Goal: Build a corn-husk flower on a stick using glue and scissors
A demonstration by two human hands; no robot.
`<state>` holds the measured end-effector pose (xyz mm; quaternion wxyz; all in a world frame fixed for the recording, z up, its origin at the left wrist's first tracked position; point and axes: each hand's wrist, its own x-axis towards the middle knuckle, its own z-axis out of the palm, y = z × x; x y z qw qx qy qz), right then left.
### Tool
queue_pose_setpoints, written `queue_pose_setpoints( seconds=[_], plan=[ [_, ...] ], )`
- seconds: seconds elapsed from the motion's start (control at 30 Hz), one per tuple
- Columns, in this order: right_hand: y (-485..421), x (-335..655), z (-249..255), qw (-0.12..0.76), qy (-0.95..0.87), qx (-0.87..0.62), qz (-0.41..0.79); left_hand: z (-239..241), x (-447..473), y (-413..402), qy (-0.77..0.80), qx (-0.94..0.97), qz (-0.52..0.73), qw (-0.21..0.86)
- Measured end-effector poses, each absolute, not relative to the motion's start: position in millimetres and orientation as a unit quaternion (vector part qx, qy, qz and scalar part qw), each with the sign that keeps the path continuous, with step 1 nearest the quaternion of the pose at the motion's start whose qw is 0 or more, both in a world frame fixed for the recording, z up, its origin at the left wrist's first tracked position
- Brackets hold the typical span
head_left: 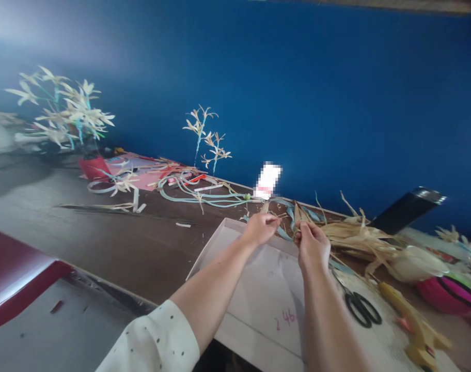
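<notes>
Both of my hands are raised over the far end of a shallow white box lid (258, 289). My left hand (262, 228) is closed in a pinch, and a small pale strip of dried corn husk (265, 206) sticks up behind its fingers. Just to the right, my right hand (313, 243) has thumb and fingers pressed together on a tan piece of dried corn husk (297, 213) that points upward. The hands are a little apart. Behind them lie bluish strips and scraps of husk, and a heap of dried husks (351, 235) sits right of my right hand.
Black-handled scissors (362, 309) and a yellow glue gun (415, 328) lie at right, near a dark cylinder (408, 209) and a pink pouch (448, 294). Pale blue tubing (192, 199) lies coiled on the table. Husk flowers (78, 111) stand in a red pot (95, 168) at left.
</notes>
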<state>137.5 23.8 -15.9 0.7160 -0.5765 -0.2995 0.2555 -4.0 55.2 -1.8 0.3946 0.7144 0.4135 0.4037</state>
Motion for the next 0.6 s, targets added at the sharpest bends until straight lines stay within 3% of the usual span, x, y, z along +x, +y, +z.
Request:
queue_pose_setpoints(
  seconds=[0.33, 0.6],
  plan=[
    [17, 124, -10, 0.633, -0.376, -0.653, 0.177, 0, 5, 50, 0.363, 0.622, 0.370, 0.587],
    [15, 123, -7, 0.635, -0.365, -0.658, 0.173, -2, 14, 46, 0.389, 0.584, 0.345, 0.624]
  ],
)
